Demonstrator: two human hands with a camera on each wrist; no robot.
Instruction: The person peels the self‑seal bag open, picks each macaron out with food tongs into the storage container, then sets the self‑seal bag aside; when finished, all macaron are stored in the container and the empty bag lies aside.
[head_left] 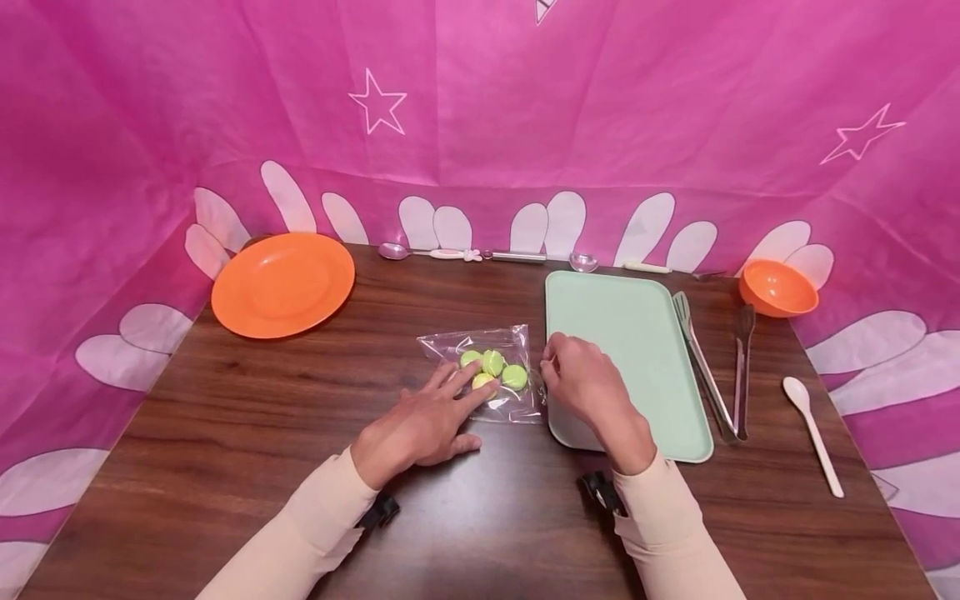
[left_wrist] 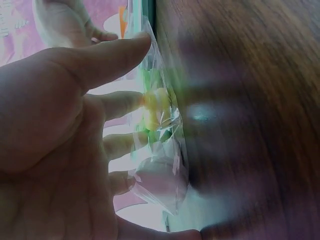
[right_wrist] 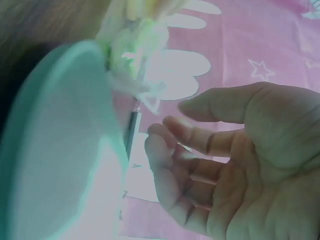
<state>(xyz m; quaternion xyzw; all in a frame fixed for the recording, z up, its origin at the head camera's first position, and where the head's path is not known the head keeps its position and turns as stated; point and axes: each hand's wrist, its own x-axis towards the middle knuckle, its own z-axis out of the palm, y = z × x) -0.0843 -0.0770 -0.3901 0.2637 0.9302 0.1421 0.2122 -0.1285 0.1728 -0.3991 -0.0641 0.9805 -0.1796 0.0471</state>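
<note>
Right now the left hand [head_left: 420, 425] presses straight fingers on the clear bag [head_left: 483, 371] of green balls [head_left: 492, 370] lying on the counter [head_left: 225, 433], while the right hand [head_left: 585, 383] (fingers curled) pinches the bag's edge beside the tray [head_left: 637, 333].

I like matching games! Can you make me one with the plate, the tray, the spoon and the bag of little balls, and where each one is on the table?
Things:
1. orange plate
2. green tray
3. white spoon
4. clear bag

Places:
A. under the left hand's fingertips
B. far right, near the table edge
C. back left corner
D. beneath the right hand, beside the tongs

Pairs: 1-C, 2-D, 3-B, 4-A
</note>
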